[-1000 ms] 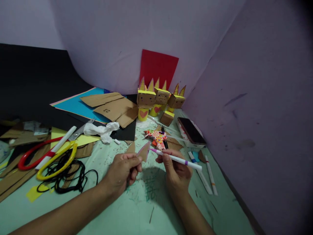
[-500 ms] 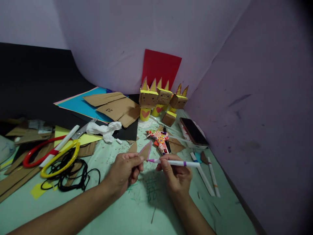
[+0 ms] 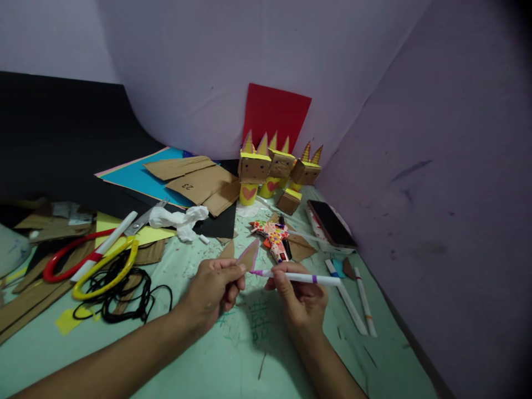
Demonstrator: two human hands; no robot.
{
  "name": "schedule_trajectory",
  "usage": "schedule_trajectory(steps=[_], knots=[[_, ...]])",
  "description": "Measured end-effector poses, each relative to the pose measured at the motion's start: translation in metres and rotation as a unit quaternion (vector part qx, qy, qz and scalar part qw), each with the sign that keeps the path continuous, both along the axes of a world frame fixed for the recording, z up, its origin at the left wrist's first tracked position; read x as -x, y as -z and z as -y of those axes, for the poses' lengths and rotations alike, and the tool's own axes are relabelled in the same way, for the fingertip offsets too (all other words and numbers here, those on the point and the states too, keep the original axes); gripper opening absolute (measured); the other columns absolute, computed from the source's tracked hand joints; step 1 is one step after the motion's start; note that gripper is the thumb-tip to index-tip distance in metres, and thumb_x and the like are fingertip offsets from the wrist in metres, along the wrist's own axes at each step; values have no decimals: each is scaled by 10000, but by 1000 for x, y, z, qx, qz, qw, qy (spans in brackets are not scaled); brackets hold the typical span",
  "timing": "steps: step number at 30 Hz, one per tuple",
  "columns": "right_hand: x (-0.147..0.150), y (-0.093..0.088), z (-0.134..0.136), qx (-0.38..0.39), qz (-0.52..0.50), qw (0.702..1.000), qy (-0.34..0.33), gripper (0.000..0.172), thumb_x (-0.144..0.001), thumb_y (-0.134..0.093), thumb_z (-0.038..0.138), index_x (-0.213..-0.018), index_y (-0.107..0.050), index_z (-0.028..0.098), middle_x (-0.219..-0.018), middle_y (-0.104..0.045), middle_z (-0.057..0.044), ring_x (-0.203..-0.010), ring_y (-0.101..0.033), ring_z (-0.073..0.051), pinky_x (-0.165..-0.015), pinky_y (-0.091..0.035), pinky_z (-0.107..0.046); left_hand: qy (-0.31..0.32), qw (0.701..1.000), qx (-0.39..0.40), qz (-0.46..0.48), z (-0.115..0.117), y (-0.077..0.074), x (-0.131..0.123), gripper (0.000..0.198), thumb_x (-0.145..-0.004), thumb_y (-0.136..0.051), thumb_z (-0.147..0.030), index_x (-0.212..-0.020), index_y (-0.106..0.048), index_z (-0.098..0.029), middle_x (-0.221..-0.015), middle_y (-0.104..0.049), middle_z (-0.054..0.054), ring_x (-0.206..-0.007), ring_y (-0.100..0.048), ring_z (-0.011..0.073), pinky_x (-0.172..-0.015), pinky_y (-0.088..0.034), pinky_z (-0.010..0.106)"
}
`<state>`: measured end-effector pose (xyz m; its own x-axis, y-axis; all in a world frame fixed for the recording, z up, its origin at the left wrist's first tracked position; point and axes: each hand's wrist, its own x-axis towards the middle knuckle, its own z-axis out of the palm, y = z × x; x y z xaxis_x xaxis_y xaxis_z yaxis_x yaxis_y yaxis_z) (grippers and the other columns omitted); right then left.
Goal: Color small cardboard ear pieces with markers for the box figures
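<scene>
Between the thumb and fingers of my left hand (image 3: pixel 218 288) is a small pointed cardboard piece (image 3: pixel 250 255) with purple along its edges. My right hand (image 3: pixel 301 296) grips a white marker (image 3: pixel 303 277) with a purple band, held nearly level. Its purple tip meets the lower edge of the cardboard piece, close to my left thumb. Another pointed cardboard piece (image 3: pixel 227 250) lies just behind my left hand. Beyond my hands rests a floral-patterned glue gun (image 3: pixel 272 237).
Cardboard figures with pointed ears (image 3: pixel 254 168) stand at the back before a red sheet (image 3: pixel 277 113). Large scissors (image 3: pixel 78 277) and tangled black cord (image 3: pixel 124 299) lie left. A phone (image 3: pixel 331 223) and several markers (image 3: pixel 366 302) are on the right. Cardboard pieces (image 3: pixel 199 185) lie behind.
The whole view has shifted slightly. My hands keep their hold on the cardboard piece and marker, and the marker tip stays at nearly the same spot on the edge.
</scene>
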<state>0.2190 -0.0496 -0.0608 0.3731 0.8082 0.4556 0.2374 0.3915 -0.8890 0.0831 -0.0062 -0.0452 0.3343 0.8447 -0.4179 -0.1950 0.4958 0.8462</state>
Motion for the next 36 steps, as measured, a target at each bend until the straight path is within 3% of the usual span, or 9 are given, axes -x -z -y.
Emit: schedule_trajectory(steps=[7,14,20,25,36], knots=[[-4,2,-3,-44,19,999,12,96,-797,-582,245,-753,-634,177,-582,-612,2,-531,-595,-143,-494,-445,-251,5,1000,-9,-2,-2,3,0,255,-611,-631,-347,-494,-527,-146,-363,-412,-59,-275,-286,25,-261,-193,142],[-2,-1,0,3,15,1000,-1,173,-780,-593,277,-648,-623,170,-507,-577,17,-468,-536,-117,-478,-408,-239,3,1000,-10,-9,0,0,-1,262,-586,-633,-350,-467,-510,-151,-335,-399,-60,-266,-277,27,-258,-188,145],[-8,-9,-5,-13,-77,995,61,117,-784,-599,272,-766,-639,163,-550,-619,18,-493,-589,-127,-485,-470,-248,13,999,-13,-35,0,1,1,273,-582,-627,-361,-456,-506,-152,-321,-393,-57,-262,-274,27,-259,-180,143],[-8,-11,-8,-40,-85,992,82,76,-770,-617,236,-780,-640,165,-564,-646,21,-487,-616,-126,-475,-510,-246,23,998,-6,-57,2,2,1,289,-592,-630,-382,-462,-507,-154,-295,-365,-65,-255,-254,25,-261,-165,140],[-10,-2,-8,-20,-61,997,45,85,-785,-621,232,-838,-645,170,-639,-670,0,-549,-654,-144,-524,-546,-269,34,998,-38,-40,4,4,2,289,-587,-630,-387,-469,-502,-157,-331,-401,-60,-256,-257,24,-257,-175,150]])
